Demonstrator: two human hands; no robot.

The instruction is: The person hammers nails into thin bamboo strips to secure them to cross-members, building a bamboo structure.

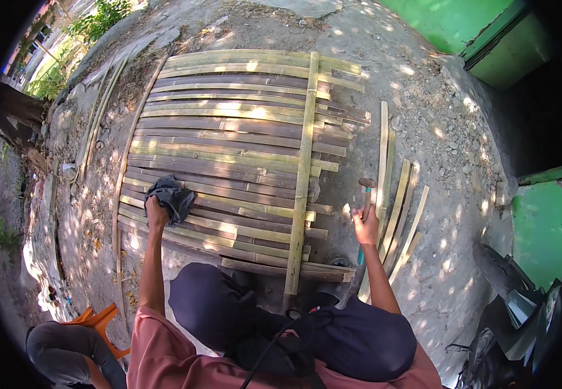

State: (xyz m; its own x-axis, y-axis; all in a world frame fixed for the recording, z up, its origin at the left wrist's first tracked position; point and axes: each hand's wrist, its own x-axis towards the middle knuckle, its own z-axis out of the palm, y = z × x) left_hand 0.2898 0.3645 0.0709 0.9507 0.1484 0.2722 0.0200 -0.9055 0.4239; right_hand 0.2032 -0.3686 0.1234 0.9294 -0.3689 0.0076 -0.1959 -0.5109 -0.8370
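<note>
Around the shaft of a hammer-like tool (367, 184), your right hand (366, 228) is clamped just below the brown head. Level with that grip and well to its left, your left hand (156, 212) meets a crumpled black bag (176, 201); its fingers are hidden, so whether they are closed cannot be told. Between your hands lies the slatted bamboo panel (209, 111), its bamboo crosspiece (305, 155) nearer the right grip. Just right of that grip, loose strips (395, 206) lie on the ground. Holding the tool so near its head probably gives control but little swing; a lower hold would suit harder blows. Support the bag across several slats so it does not slip into the gaps.
</note>
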